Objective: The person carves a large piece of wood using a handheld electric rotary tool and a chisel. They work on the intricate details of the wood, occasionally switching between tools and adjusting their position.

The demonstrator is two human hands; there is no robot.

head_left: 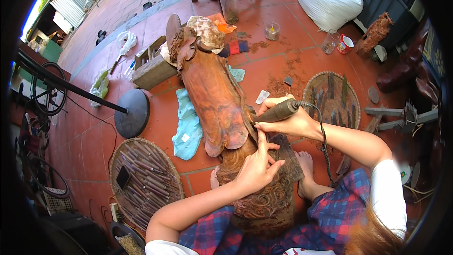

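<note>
Carving (222,108) under both hands (rotary tool (276,111) gripped).

Soft, even daylight, sharp at centre, heavily bent at the rim.

Lit brightly from the open yard at upper left, where the sky burns out to white beside the corrugated wall (71,2). Only faint, diffuse shadows on the red tiled floor (283,61); mild sheen along the carved wooden sculpture (212,94). Crisp focus mid-frame, softening outward. Strong fisheye curvature, black vignette in all corners, dim and murky at the right and lower-left edges.
</note>
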